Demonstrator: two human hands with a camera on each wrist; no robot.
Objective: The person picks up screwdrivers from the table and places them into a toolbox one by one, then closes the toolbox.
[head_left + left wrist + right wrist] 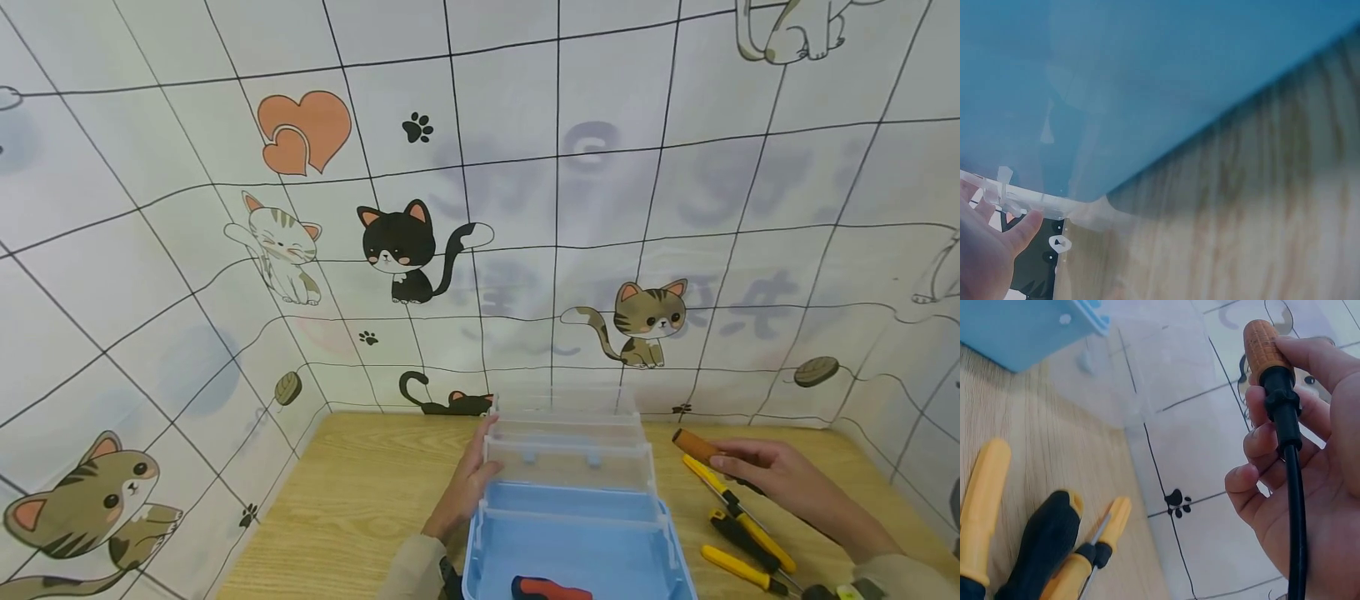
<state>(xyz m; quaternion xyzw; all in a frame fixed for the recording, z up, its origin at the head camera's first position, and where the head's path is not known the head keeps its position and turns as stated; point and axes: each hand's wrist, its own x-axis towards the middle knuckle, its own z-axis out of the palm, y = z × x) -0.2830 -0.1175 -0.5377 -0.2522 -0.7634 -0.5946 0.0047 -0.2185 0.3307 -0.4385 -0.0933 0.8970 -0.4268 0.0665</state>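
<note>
Right hand (791, 485) grips 1 orange-handled tool (1283, 411), left hand (467, 490) holds the clear lid (570, 467)

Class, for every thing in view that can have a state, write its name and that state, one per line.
Blue box: open
Clear lid: raised, left grip at its edge
Orange-handled tool: held in the right grip
Red-and-black tool: lying in the box, partly out of frame
Yellow-and-black tools: lying on the table, unheld
</note>
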